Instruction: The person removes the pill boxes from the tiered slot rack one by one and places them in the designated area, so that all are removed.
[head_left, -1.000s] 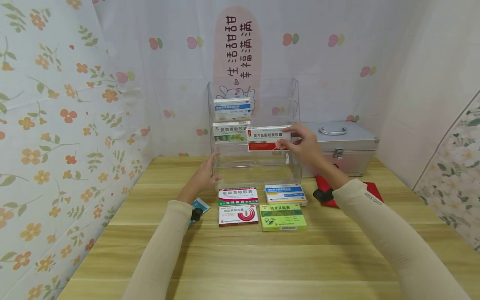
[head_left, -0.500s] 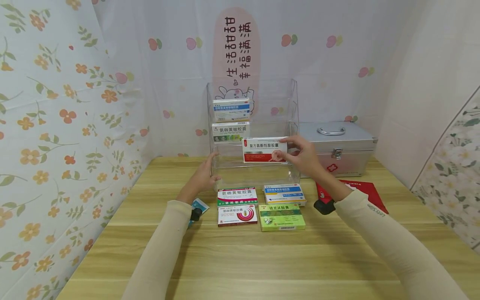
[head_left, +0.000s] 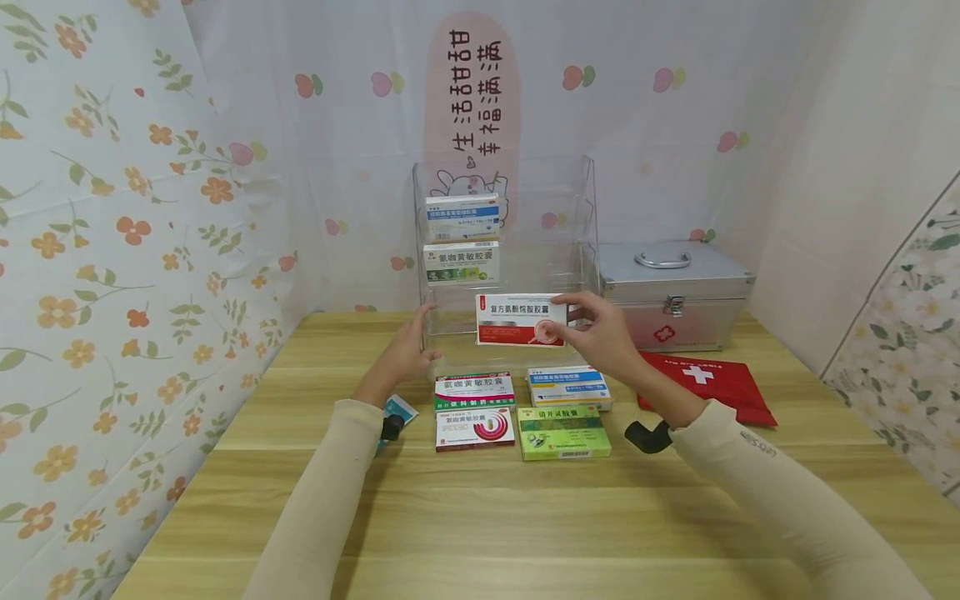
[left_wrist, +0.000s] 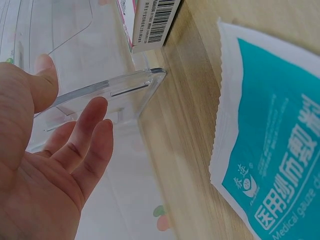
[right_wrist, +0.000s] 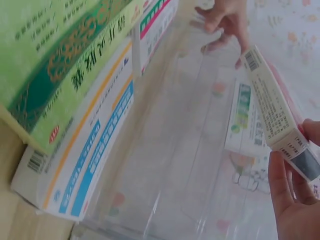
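lying nearest, a gauze packet [head_left: 400, 410] is half hidden behind the left sleeve. right hand [head_left: 600, 327] pinches the red-and-white box [head_left: 521, 319] by its right end, at the clear rack's [head_left: 585, 250] lowest tier. left hand [head_left: 408, 354], fingers straight, rests against the rack's left wall.

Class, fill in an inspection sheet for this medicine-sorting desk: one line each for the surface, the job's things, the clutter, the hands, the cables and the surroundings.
Surface: wooden table, bare at the front.
Job's things: clear acrylic rack with two boxes on its upper tiers; red-and-white medicine box held at the lowest tier.
Clutter: four boxes flat on the table before the rack, among them a green box; gauze packet; red first-aid pouch; metal case.
Hands: left hand rests open against the rack's left side; right hand pinches the red-and-white box's right end.
Cables: nothing seen.
Surroundings: floral cloth backdrop on the walls.
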